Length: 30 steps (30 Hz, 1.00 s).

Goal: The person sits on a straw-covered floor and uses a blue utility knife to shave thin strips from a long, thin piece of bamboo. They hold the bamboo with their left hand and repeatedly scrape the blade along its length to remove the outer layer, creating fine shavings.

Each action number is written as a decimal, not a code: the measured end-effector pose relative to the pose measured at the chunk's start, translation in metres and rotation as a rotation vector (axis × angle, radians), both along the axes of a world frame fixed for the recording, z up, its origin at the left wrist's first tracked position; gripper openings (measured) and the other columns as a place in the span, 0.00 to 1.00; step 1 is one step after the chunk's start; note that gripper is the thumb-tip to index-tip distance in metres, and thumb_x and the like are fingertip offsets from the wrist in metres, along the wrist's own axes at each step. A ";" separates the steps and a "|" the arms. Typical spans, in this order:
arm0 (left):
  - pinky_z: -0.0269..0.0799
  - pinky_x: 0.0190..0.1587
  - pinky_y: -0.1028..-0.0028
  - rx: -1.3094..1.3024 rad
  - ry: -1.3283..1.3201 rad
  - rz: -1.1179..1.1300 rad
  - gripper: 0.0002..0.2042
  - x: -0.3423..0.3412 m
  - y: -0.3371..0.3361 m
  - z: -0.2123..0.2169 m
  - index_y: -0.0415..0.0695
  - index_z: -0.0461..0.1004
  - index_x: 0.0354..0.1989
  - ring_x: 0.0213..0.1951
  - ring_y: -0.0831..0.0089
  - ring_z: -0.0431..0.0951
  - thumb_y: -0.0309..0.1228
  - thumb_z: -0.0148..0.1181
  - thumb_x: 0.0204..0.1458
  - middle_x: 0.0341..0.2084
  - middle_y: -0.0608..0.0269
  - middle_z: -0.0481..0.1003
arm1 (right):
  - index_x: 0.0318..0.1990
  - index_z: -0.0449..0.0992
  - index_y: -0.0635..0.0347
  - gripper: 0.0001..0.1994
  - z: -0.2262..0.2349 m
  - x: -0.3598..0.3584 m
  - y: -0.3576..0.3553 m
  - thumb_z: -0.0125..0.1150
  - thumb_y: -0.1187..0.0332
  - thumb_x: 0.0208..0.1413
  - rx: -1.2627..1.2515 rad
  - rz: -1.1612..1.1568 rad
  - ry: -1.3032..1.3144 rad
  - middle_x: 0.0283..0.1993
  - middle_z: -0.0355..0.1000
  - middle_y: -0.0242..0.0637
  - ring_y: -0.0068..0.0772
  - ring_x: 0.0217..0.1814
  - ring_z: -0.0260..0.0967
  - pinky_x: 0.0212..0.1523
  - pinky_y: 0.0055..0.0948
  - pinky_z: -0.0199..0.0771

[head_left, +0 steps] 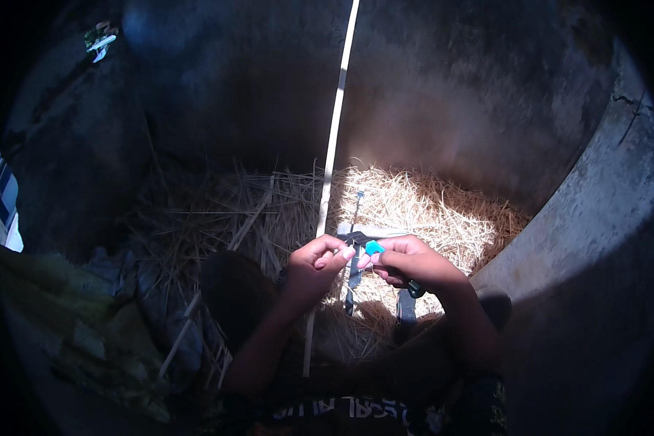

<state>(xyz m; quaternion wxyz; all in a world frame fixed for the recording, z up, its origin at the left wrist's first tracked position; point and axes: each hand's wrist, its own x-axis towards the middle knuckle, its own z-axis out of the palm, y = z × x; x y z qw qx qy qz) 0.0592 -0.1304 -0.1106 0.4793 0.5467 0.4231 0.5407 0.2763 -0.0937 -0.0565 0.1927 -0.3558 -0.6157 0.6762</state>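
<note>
My left hand [317, 263] is closed in a pinch, thumb against forefinger; what lies between the fingertips is too small to make out. Just right of it, my right hand [418, 263] grips a small bright teal piece [375, 248] between thumb and fingers. A dark rounded handle end [415, 289] sticks out below the same hand; whether it joins the teal piece is hidden. Both hands' fingertips are close together. A long pale strip [333, 131], like split bamboo, runs down from the top edge, passes behind my left hand and reappears below it.
Straw and thin shavings [421, 207] cover the ground ahead, partly sunlit. Dark narrow straps or bars [354, 280] lie beneath my hands. A dark wall [443, 94] rises behind, and a curved grey wall [588, 211] bounds the right. Yellowish-green cloth or sacking [73, 327] lies at left.
</note>
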 end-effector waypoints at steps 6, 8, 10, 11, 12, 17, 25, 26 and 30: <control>0.54 0.25 0.83 -0.055 0.147 -0.181 0.09 -0.001 -0.008 0.001 0.42 0.75 0.30 0.22 0.91 0.56 0.33 0.63 0.61 0.17 0.83 0.58 | 0.52 0.73 0.67 0.14 0.018 0.009 -0.001 0.59 0.69 0.64 0.117 -0.406 0.316 0.20 0.62 0.22 0.10 0.15 0.55 0.16 0.14 0.54; 0.56 0.25 0.82 -0.043 0.117 -0.290 0.07 0.001 -0.008 -0.007 0.45 0.73 0.36 0.22 0.90 0.59 0.34 0.58 0.64 0.19 0.80 0.61 | 0.52 0.73 0.66 0.15 0.018 0.009 0.004 0.62 0.67 0.62 0.087 -0.520 0.367 0.18 0.60 0.21 0.10 0.14 0.53 0.15 0.15 0.53; 0.57 0.26 0.82 -0.050 0.047 -0.363 0.06 0.007 -0.013 -0.002 0.46 0.71 0.41 0.23 0.90 0.60 0.35 0.56 0.65 0.20 0.79 0.62 | 0.52 0.74 0.64 0.15 0.017 0.008 0.006 0.63 0.65 0.63 0.113 -0.627 0.396 0.17 0.59 0.19 0.09 0.14 0.53 0.15 0.15 0.54; 0.58 0.26 0.82 -0.257 -0.040 -0.435 0.12 0.006 -0.018 0.001 0.48 0.65 0.56 0.23 0.89 0.61 0.34 0.52 0.67 0.22 0.76 0.64 | 0.51 0.75 0.64 0.14 0.016 0.009 0.007 0.62 0.65 0.64 0.132 -0.618 0.407 0.17 0.59 0.19 0.09 0.14 0.53 0.16 0.14 0.55; 0.58 0.26 0.82 -0.211 -0.030 -0.452 0.15 0.008 -0.018 0.000 0.49 0.62 0.60 0.22 0.88 0.61 0.34 0.51 0.67 0.21 0.76 0.64 | 0.50 0.76 0.64 0.13 0.017 0.010 0.007 0.61 0.64 0.65 0.150 -0.608 0.417 0.17 0.59 0.19 0.09 0.14 0.53 0.16 0.14 0.55; 0.57 0.23 0.82 -0.033 -0.021 -0.482 0.27 0.016 -0.021 0.005 0.53 0.47 0.74 0.19 0.87 0.60 0.33 0.46 0.69 0.20 0.74 0.64 | 0.48 0.79 0.63 0.12 0.022 0.022 0.004 0.59 0.64 0.66 0.281 -0.601 0.342 0.19 0.61 0.20 0.09 0.16 0.54 0.17 0.14 0.56; 0.54 0.16 0.83 -0.496 -0.480 -0.840 0.16 0.007 0.003 -0.008 0.43 0.70 0.48 0.15 0.85 0.56 0.44 0.44 0.70 0.18 0.74 0.58 | 0.49 0.79 0.64 0.13 0.025 0.018 -0.002 0.58 0.63 0.67 0.312 -0.454 0.311 0.18 0.61 0.20 0.10 0.17 0.55 0.18 0.15 0.52; 0.53 0.16 0.83 -0.554 -0.550 -0.867 0.15 0.006 0.001 -0.010 0.44 0.68 0.46 0.15 0.85 0.55 0.43 0.44 0.70 0.18 0.74 0.58 | 0.48 0.79 0.64 0.13 0.024 0.017 -0.001 0.58 0.63 0.67 0.332 -0.442 0.299 0.18 0.60 0.20 0.10 0.17 0.54 0.18 0.15 0.52; 0.50 0.16 0.85 -0.668 -0.654 -0.924 0.12 0.011 -0.008 -0.010 0.48 0.64 0.38 0.16 0.86 0.53 0.41 0.43 0.70 0.17 0.74 0.57 | 0.44 0.79 0.64 0.11 0.017 0.026 0.004 0.51 0.70 0.64 0.387 -0.308 0.332 0.19 0.60 0.20 0.11 0.18 0.53 0.21 0.17 0.52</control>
